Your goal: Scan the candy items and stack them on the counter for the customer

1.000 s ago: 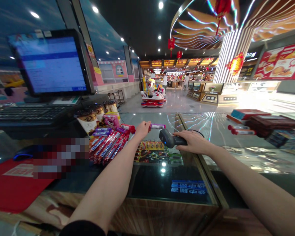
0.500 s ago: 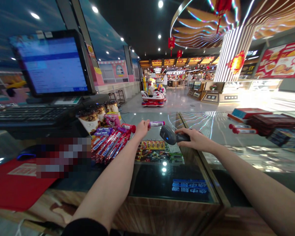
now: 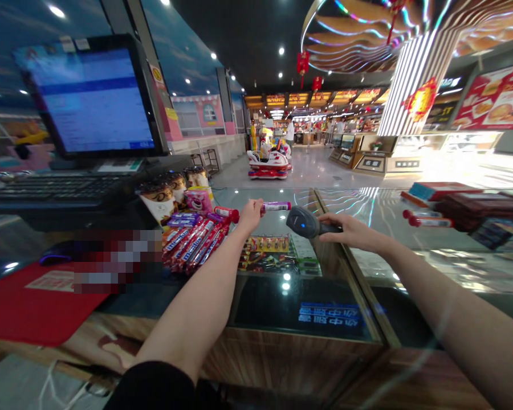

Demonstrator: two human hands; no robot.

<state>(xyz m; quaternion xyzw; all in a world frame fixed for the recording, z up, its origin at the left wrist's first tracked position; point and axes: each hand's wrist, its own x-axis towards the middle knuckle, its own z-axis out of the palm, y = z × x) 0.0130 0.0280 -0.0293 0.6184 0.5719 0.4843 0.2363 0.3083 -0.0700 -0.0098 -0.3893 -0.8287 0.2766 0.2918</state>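
Observation:
My left hand (image 3: 251,215) is closed round one end of a slim purple tube (image 3: 277,206) with a pale label, held level above the glass counter (image 3: 282,310). Its exact kind is too small to read. In my right hand (image 3: 350,229) is a dark grey barcode scanner (image 3: 304,222), its head pointing left, a small gap from the tube's free end. Left of my left wrist lie several Mentos candy packs (image 3: 192,245), purple packets (image 3: 183,219) and a red-capped tube (image 3: 226,214).
A monitor (image 3: 96,97) and keyboard (image 3: 55,191) stand on the left, with lidded paper cups (image 3: 157,204) beside them. A red mat (image 3: 29,310) lies at front left. Red tubes (image 3: 430,220) and stacked boxes (image 3: 464,205) are on the right. Beyond the counter stands a kiddie ride (image 3: 269,162).
The view has tilted down slightly. The scanner has shifted a little right and away from me in my right hand. My left hand still holds the purple tube.

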